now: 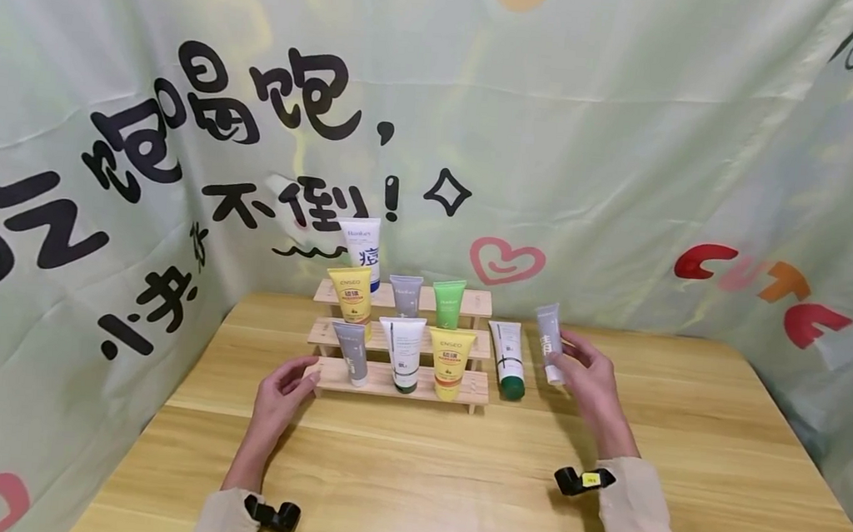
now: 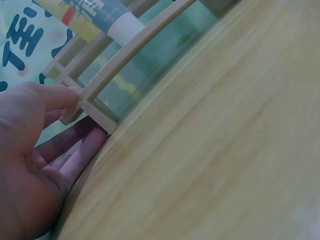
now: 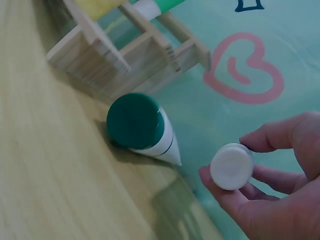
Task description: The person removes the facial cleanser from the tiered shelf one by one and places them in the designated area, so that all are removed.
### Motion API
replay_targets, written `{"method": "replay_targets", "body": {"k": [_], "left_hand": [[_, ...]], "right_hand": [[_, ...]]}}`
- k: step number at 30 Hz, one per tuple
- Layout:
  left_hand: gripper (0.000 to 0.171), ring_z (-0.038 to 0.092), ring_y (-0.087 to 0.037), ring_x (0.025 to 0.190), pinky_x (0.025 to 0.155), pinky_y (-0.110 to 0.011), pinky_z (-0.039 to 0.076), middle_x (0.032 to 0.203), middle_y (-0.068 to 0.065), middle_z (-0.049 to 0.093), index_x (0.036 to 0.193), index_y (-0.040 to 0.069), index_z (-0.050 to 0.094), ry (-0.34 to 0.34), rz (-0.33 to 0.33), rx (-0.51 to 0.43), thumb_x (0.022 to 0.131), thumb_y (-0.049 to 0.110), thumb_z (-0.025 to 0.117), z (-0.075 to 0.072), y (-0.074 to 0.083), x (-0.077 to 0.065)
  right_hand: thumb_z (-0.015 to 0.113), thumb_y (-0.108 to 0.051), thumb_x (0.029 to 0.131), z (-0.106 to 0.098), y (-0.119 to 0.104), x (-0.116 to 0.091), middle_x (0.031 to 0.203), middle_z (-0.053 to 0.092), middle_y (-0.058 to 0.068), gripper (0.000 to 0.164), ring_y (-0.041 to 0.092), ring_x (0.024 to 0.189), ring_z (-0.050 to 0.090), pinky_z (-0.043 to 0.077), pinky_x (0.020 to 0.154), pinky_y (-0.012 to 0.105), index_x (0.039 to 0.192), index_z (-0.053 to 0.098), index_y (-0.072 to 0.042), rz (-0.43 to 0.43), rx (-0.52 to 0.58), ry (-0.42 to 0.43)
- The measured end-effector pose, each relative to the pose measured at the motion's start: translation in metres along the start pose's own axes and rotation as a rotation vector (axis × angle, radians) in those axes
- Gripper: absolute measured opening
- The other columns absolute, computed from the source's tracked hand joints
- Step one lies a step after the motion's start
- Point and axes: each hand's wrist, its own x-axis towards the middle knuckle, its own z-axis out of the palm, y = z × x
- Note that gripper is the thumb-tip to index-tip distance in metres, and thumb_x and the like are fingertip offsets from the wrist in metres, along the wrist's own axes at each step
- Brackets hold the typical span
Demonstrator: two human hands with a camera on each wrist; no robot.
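Note:
My left hand holds the left end of the lowest step of a three-tier wooden display rack. In the left wrist view its thumb meets the board's end, and the other fingers bend by the rack's leg. To the right of the rack, my right hand pinches a grey squeeze tube with a white cap, raised and slightly tilted, cap down. A white tube with a green cap lies on the table between the rack and that hand.
Standing on the rack are a tall white tube, two yellow tubes, two grey tubes, a green tube and a white one with a dark green cap. A printed cloth hangs behind the wooden table.

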Motion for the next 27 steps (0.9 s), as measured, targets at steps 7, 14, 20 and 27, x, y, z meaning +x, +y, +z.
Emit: {"method": "replay_targets", "body": {"k": [7,14,20,27], "left_hand": [[0.038,0.051,-0.034,0.134,0.091,-0.008,0.046,0.143,-0.025,0.056,0.132,-0.009,0.062,-0.001,-0.018,-0.03,0.097,0.005,0.07,0.001,0.002,-0.001],[0.036,0.051,-0.033,0.134,0.092,-0.01,0.046,0.141,-0.025,0.058,0.13,-0.009,0.063,-0.005,-0.022,-0.039,0.097,0.003,0.07,0.001,0.003,0.0],[0.037,0.05,-0.032,0.135,0.092,-0.009,0.045,0.141,-0.025,0.057,0.13,-0.009,0.063,-0.005,-0.021,-0.026,0.097,0.004,0.071,0.001,0.003,-0.001],[0.038,0.05,-0.031,0.134,0.092,-0.007,0.044,0.144,-0.024,0.056,0.133,-0.008,0.062,0.009,-0.036,-0.015,0.098,0.005,0.07,0.001,0.001,-0.001]], "right_hand": [[0.065,-0.017,0.101,-0.001,0.011,0.002,0.14,0.051,0.025,0.053,0.02,0.107,0.055,0.053,0.074,0.019,0.149,0.05,-0.002,-0.002,-0.152,0.11],[0.066,-0.016,0.1,-0.002,0.023,0.001,0.135,0.052,0.027,0.051,0.031,0.117,0.051,0.053,0.072,0.018,0.147,0.052,-0.002,-0.005,-0.25,0.122],[0.066,-0.017,0.099,0.002,0.03,0.001,0.131,0.058,0.031,0.047,0.041,0.117,0.059,0.056,0.071,0.024,0.143,0.057,-0.004,-0.086,-0.395,0.12],[0.066,-0.019,0.098,0.008,0.028,0.0,0.12,0.064,0.029,0.043,0.039,0.102,0.066,0.059,0.065,0.029,0.138,0.061,-0.003,-0.14,-0.528,0.14]]}}
